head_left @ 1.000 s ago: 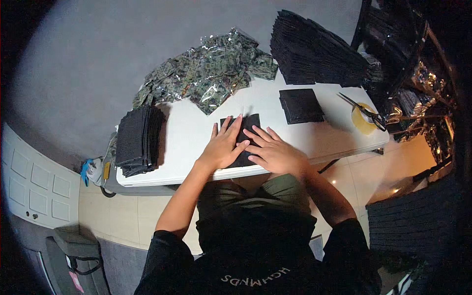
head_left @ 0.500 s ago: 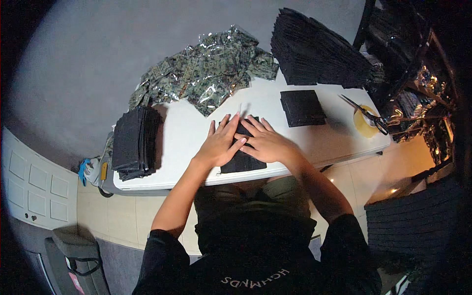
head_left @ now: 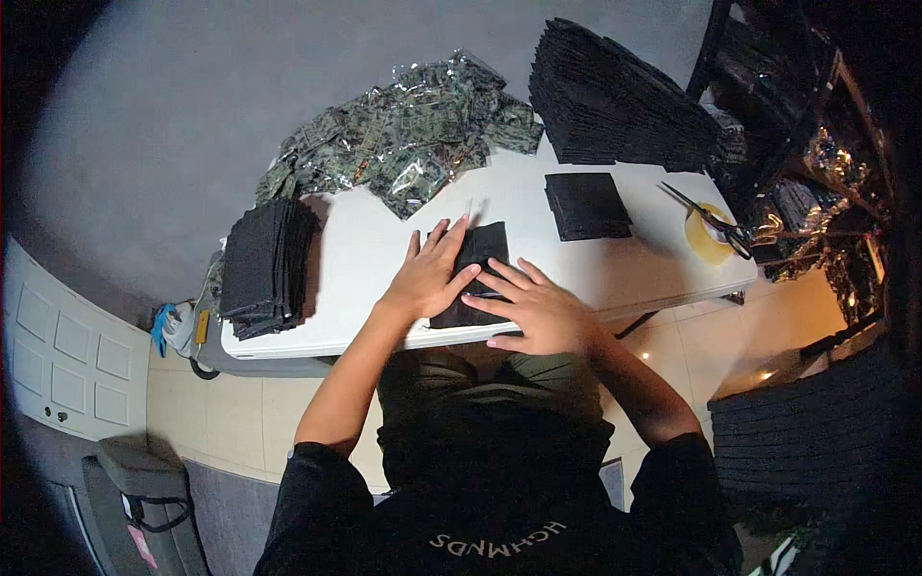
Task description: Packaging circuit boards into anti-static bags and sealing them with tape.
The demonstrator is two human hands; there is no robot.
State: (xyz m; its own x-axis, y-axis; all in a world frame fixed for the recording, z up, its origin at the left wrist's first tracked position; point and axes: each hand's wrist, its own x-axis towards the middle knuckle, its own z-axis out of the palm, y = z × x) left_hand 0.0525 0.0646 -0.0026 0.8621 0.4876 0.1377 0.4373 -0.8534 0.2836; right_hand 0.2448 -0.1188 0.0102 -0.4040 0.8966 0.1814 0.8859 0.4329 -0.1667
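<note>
A folded piece of black fabric [head_left: 488, 245] lies flat near the front edge of the white table [head_left: 384, 298]. My left hand [head_left: 427, 269] rests on its left side, fingers stretched out and pointing away from me. Over the fabric's right, near part is my right hand [head_left: 543, 312], its fingers spread; whether the whole palm touches the cloth I cannot tell. Both hands are open and grip nothing. Part of the fabric is hidden under them. A small stack of folded black cloth [head_left: 588, 206] sits to the right, beyond my right hand.
A tall stack of folded black fabric [head_left: 264, 269] stands at the table's left end. Camouflage pieces in clear plastic [head_left: 413, 130] lie heaped at the back, beside a large black fabric pile [head_left: 615, 101]. Black scissors [head_left: 711, 219] lie across a yellowish tape roll [head_left: 706, 248] at right.
My right hand has slid toward me and a little to the right, uncovering more of the black fabric. My left hand has stayed nearly in place.
</note>
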